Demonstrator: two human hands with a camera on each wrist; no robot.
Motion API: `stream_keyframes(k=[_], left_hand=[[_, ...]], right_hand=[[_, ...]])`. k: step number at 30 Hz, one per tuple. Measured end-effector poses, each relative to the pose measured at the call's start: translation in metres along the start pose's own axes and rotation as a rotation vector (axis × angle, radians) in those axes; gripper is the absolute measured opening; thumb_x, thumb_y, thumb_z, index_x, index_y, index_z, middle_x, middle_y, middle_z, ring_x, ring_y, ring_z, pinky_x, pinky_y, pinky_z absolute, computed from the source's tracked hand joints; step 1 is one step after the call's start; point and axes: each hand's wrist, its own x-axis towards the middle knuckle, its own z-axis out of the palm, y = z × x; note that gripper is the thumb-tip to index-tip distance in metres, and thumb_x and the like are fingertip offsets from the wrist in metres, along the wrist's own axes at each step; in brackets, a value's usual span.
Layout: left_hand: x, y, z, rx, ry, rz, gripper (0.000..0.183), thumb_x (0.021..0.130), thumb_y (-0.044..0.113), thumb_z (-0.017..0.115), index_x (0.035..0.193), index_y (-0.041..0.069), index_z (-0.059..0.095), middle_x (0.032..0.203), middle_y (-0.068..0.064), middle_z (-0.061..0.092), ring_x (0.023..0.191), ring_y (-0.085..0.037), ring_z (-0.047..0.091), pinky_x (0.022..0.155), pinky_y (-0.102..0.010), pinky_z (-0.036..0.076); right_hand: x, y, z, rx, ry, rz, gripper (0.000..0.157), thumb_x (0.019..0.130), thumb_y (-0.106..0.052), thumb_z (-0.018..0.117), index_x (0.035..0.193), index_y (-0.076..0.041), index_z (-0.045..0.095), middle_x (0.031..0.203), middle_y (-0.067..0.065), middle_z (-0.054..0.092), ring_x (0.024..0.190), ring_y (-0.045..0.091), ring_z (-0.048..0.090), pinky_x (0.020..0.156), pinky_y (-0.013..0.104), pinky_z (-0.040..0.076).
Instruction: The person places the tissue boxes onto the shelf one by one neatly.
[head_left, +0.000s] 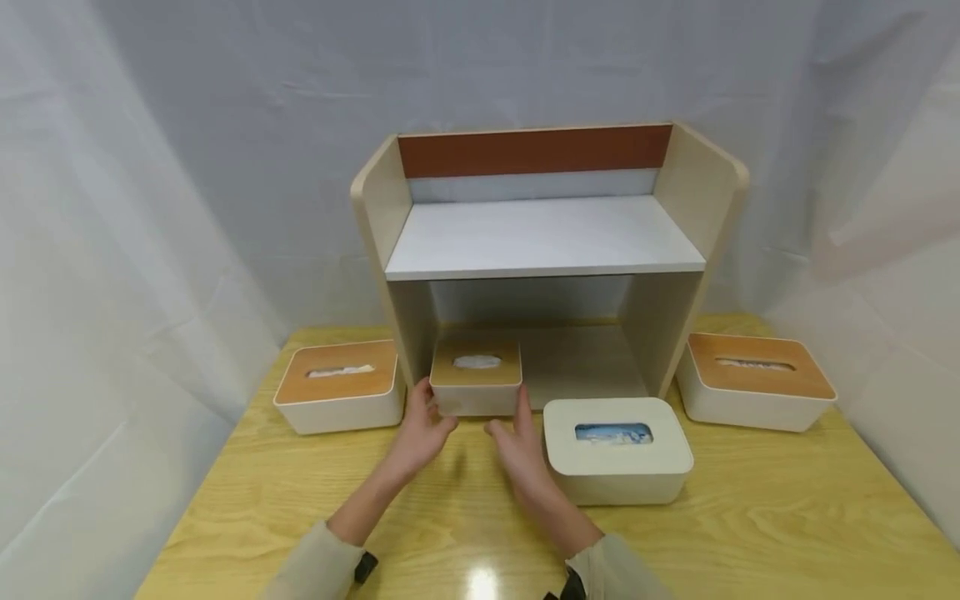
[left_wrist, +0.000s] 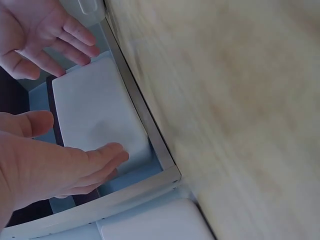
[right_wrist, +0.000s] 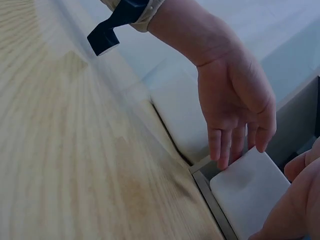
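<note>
A small tissue box [head_left: 476, 399] with a wood-look lid sits on the lower level of the desktop shelf [head_left: 540, 239], close to its left side panel. My left hand [head_left: 420, 433] is at the box's left side, its fingers nearly straight along that side and the thumb spread toward me. On the opposite side my right hand [head_left: 517, 442] has its fingertips at the box's right edge, thumb apart. The left wrist view shows the plain white front face [left_wrist: 95, 107] between both hands. In the right wrist view, my left hand [right_wrist: 235, 95] reaches down to the box's edge with extended fingers.
A wood-lidded tissue box [head_left: 341, 408] stands left of the shelf, another [head_left: 757, 400] to its right. An all-white tissue box [head_left: 618, 483] sits in front, close beside my right forearm. White sheeting [head_left: 225, 150] surrounds the wooden table [head_left: 247, 517].
</note>
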Motion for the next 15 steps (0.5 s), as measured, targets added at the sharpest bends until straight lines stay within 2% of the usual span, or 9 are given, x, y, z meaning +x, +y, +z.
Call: stream_keyframes(k=[6, 11, 15], left_hand=[[0.014, -0.002, -0.002, 0.023, -0.003, 0.028, 0.08, 0.087, -0.006, 0.054, 0.149, -0.015, 0.005, 0.15, -0.04, 0.023, 0.138, -0.053, 0.031, 0.111, -0.059, 0.033], [0.023, -0.001, -0.003, 0.07, -0.002, -0.01, 0.086, 0.084, -0.001, 0.055, 0.15, -0.015, 0.001, 0.154, -0.041, 0.014, 0.141, -0.053, 0.025, 0.113, -0.056, 0.03], [0.026, 0.0, -0.004, 0.063, -0.009, -0.04, 0.087, 0.083, 0.0, 0.055, 0.151, -0.014, 0.001, 0.155, -0.039, 0.012, 0.142, -0.052, 0.024, 0.114, -0.055, 0.03]], right_hand=[[0.018, -0.005, 0.008, 0.022, 0.054, -0.004, 0.09, 0.086, -0.006, 0.055, 0.16, -0.005, 0.004, 0.166, 0.014, 0.003, 0.152, 0.031, 0.003, 0.121, 0.052, 0.008], [0.027, -0.01, 0.01, 0.048, 0.083, 0.005, 0.087, 0.087, -0.006, 0.053, 0.159, -0.003, 0.005, 0.166, 0.018, 0.006, 0.151, 0.032, 0.006, 0.121, 0.051, 0.01], [0.032, -0.009, 0.009, 0.058, 0.088, 0.018, 0.088, 0.086, -0.007, 0.053, 0.159, -0.004, 0.006, 0.166, 0.017, 0.006, 0.152, 0.032, 0.005, 0.121, 0.051, 0.01]])
